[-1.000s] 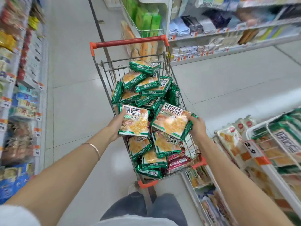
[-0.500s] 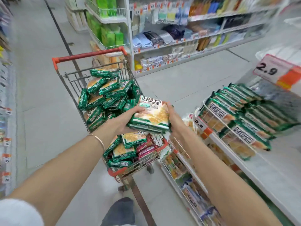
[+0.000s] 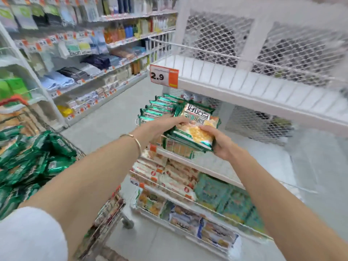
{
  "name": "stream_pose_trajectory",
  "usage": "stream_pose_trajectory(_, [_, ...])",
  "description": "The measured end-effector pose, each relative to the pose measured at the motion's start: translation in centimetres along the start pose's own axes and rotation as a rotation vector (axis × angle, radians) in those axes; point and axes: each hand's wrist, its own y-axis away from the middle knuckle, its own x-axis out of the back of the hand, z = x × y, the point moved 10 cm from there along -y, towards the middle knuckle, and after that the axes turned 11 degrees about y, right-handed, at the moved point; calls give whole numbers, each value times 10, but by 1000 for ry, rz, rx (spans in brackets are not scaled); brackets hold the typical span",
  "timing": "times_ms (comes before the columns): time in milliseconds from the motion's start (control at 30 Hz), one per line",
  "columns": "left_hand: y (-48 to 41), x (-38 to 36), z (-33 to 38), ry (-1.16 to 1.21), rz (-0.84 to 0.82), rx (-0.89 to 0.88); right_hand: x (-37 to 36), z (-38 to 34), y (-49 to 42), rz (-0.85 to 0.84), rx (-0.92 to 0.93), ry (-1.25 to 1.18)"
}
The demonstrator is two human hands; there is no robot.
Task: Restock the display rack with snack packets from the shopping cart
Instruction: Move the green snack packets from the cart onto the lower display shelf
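Observation:
Both hands hold a small stack of green-edged snack packets (image 3: pixel 195 129) over the middle shelf (image 3: pixel 216 166) of the white display rack. My left hand (image 3: pixel 162 127) grips the stack's left side, and my right hand (image 3: pixel 218 144) grips its near right corner from below. A row of the same green packets (image 3: pixel 160 108) stands on that shelf just behind the stack. The shopping cart (image 3: pixel 105 219) sits at lower left, heaped with more green packets (image 3: pixel 33 159).
The rack's top shelf (image 3: pixel 254 87) is bare, with a 2.9 price tag (image 3: pixel 163 77) at its left corner. Lower shelves hold white-and-orange packets (image 3: pixel 169 176) and other snacks (image 3: pixel 222 196). A shelving unit (image 3: pixel 90 53) of goods lines the far side of the aisle floor (image 3: pixel 116 119).
My view swung right from the cart to the rack. Both hands carried the stacked packets away from the cart and up to the rack's middle shelf.

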Motion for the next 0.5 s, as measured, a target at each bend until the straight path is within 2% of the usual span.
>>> stream_pose_trajectory(133, [-69,-59,38,-201,-58,-157,81,11,-12,115,43,-73])
stream_pose_trajectory(233, [-103,-93,54,-374,-82,-196,140,19,-42,255,154,-78])
stream_pose_trajectory(367, [-163,-128,58,-679,-87,-318,190,39,-90,354,287,135])
stream_pose_trajectory(500, [-220,-135,50,-1023,15,-399,206,68,-140,406,383,248])
